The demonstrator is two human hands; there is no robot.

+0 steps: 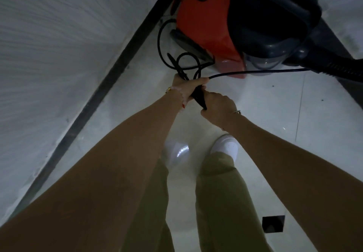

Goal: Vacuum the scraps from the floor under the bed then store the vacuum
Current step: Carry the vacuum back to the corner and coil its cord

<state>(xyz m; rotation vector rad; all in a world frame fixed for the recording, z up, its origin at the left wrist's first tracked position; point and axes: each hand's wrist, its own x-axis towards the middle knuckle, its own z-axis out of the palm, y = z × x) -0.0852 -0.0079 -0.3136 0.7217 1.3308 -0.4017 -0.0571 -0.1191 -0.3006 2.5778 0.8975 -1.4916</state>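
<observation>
A red and black canister vacuum (208, 28) stands on the pale tiled floor in a corner at the top of the head view. Its black power cord (255, 72) runs from the right past the vacuum's front into my hands. My left hand (188, 87) is closed around a bundle of gathered cord loops (186, 63) that stick out above it. Just below and to the right, my right hand (218, 108) grips the lower end of the same bundle. The black ribbed hose (334, 65) leaves the vacuum toward the right edge.
A white wall (59, 55) with a dark baseboard (110, 79) runs diagonally along the left. Another dark baseboard lies behind the vacuum at upper right. My legs and white shoes (225, 145) stand on the floor below the hands. A small dark square (273, 223) sits in the floor at lower right.
</observation>
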